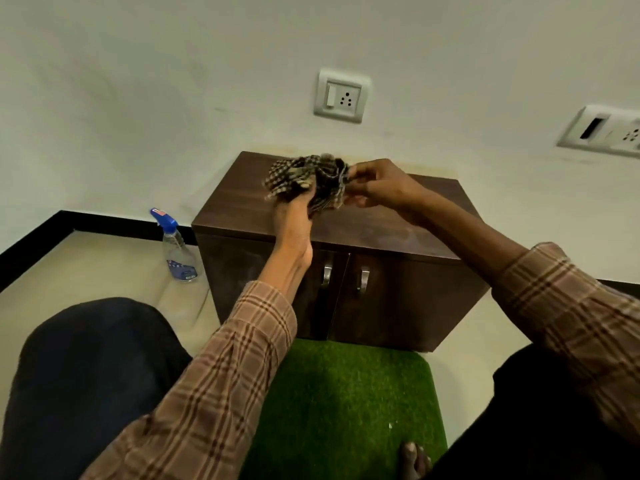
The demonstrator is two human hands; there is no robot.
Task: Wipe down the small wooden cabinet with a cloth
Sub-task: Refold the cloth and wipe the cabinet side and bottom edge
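Both arms extended forward, sleeves checked. Left hand [294,216] palm-up, fingers closed in a grasp; right hand [377,183] pinching with fingertips.

there is only one view, from the person's head. it looks forward and down, from above and close, onto the top of the small wooden cabinet [346,233] standing against the wall [173,81]. the wide lens bends the edges; knees and a green mat [346,393] fill the bottom.

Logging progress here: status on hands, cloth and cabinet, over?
Both hands on checked cloth: left hand grips from below, right hand pinches its edge. Cloth bunched above cabinet top. Spray bottle on floor at cabinet's left.
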